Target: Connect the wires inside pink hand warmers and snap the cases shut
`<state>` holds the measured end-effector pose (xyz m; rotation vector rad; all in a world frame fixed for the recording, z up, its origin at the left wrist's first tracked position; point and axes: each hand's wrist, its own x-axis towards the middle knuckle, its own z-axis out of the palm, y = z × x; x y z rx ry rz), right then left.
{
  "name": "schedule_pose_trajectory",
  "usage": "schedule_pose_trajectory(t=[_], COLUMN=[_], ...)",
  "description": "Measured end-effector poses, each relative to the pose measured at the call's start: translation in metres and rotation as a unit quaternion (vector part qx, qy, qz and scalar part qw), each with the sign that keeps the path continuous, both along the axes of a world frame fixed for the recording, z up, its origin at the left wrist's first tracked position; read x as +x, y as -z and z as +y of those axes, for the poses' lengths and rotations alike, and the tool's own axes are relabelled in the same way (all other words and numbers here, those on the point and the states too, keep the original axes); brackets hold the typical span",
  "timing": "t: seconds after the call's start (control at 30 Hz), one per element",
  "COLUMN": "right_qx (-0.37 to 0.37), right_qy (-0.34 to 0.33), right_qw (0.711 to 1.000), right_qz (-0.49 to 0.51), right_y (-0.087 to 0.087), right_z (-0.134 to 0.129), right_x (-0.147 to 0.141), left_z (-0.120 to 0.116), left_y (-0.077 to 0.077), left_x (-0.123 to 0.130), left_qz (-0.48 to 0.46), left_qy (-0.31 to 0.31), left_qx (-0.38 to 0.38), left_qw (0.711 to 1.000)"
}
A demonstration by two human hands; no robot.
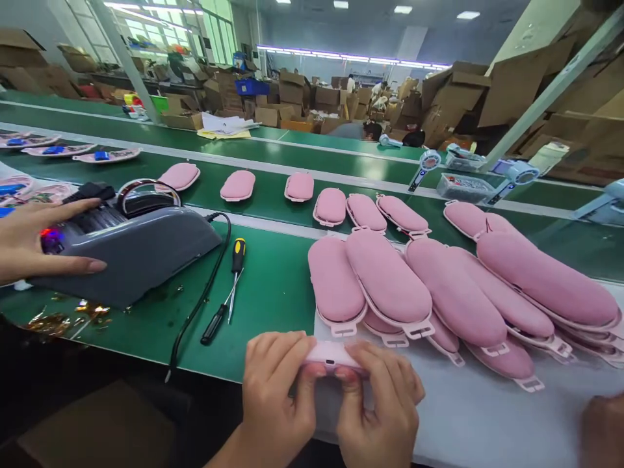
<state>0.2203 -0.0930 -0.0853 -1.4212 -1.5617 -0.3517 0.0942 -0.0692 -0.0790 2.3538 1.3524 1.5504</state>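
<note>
A pale pink plastic casing (327, 354) with a small dark port in its edge is held near the front edge of the bench. My left hand (277, 380) grips its left end, thumb below and fingers on top. On the other end, my right hand (383, 390) closes in the same way. The rest of the casing is hidden by my fingers. Just beyond and to the right lie several pink padded oval pieces (390, 276) with slotted end tabs, heaped over one another on a white sheet (448, 416).
At left, another person's hand (43, 240) rests on a grey tape dispenser (146, 247) with a black cable (195, 305). Two screwdrivers (238, 257) lie beside it. More pink pieces (237, 185) line the green belt. A blurred hand (604, 429) shows at lower right.
</note>
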Motion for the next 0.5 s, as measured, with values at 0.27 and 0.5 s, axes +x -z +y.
schedule_pose_trajectory(t=[0.27, 0.5], right_qx=[-0.014, 0.049], right_qy=[-0.052, -0.090], right_qw=[0.994, 0.994], right_qz=[-0.091, -0.027], right_y=[-0.004, 0.020], right_z=[-0.008, -0.005], right_x=[0.009, 0.014], left_z=[-0.013, -0.015], left_y=[0.000, 0.019], left_x=[-0.014, 0.001], left_qz=[0.035, -0.062], left_qy=[-0.002, -0.027], left_qx=[-0.052, 0.000], left_qw=[0.998, 0.998])
